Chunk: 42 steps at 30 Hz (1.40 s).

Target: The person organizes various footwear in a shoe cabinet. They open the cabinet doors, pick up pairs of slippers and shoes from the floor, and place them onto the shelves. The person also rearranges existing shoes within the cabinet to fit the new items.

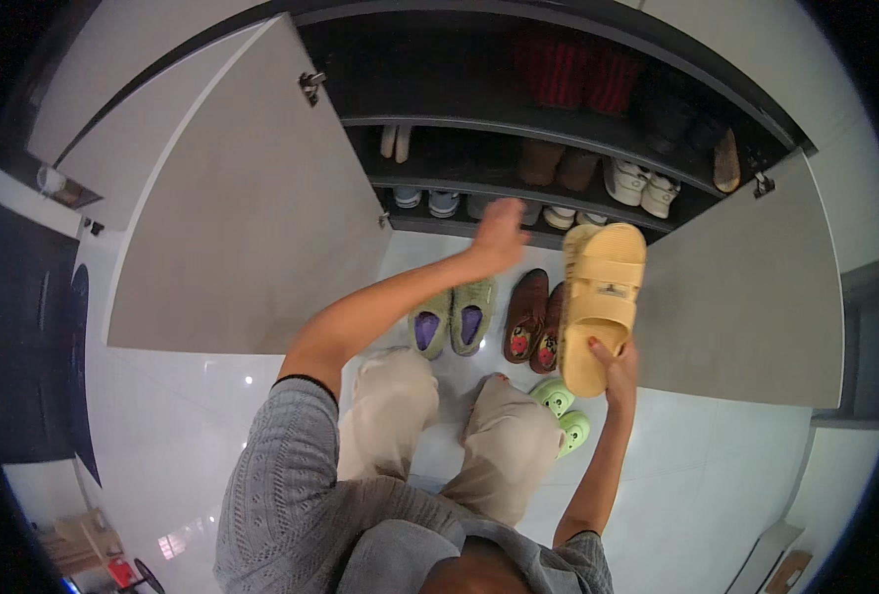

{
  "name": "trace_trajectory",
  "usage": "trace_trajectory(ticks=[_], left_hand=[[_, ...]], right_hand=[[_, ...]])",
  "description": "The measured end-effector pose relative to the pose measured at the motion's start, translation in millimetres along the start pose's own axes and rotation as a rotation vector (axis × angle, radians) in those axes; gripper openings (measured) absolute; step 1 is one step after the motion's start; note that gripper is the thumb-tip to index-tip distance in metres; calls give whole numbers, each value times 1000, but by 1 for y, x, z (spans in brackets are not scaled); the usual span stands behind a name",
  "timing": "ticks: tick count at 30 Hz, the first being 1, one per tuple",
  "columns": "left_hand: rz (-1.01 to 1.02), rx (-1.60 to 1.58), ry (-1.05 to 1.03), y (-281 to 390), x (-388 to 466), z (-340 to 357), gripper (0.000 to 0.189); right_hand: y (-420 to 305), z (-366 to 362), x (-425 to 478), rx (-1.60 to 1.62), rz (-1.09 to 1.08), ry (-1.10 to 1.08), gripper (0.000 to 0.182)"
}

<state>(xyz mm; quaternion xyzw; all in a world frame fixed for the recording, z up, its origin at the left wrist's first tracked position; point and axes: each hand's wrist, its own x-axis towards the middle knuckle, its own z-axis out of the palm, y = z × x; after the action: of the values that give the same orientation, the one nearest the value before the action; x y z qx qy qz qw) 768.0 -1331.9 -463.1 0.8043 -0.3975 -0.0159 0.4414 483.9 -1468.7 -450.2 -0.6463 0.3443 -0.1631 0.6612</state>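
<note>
My right hand (619, 375) grips a pair of yellow slippers (604, 304), held together upright with the thumb on one footbed. My left hand (500, 234), slightly blurred, is raised before the lowest shelf of the shoe cabinet (439, 184) and shows nothing in it; its fingers are too blurred to read. Below it on the floor stand green slip-on shoes (473, 315) with purple insides. Dark brown shoes (526, 315) with red flower decoration stand beside the yellow slippers, partly hidden by them. Light green clogs (574, 432) sit near my knee.
Two cabinet doors, the left (239, 208) and the right (744, 297), stand swung outward on either side. White sneakers (626, 180), brown shoes (540, 162) and grey-blue shoes (444, 203) occupy the shelves. Red striped items (558, 74) lie higher up.
</note>
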Motion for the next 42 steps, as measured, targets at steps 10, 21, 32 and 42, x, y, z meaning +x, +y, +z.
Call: trace_trajectory(ticks=[10, 21, 32, 42], left_hand=[[-572, 126, 334, -168, 58, -101, 81], [-401, 174, 187, -287, 128, -60, 60], [-591, -218, 119, -258, 104, -61, 65], [-240, -1373, 59, -285, 32, -3, 55]], right_hand=[[-31, 127, 42, -94, 83, -431, 47], [-40, 126, 42, -208, 116, -376, 55], [-75, 205, 97, -237, 81, -621, 53], [-96, 276, 181, -424, 86, -876, 62]])
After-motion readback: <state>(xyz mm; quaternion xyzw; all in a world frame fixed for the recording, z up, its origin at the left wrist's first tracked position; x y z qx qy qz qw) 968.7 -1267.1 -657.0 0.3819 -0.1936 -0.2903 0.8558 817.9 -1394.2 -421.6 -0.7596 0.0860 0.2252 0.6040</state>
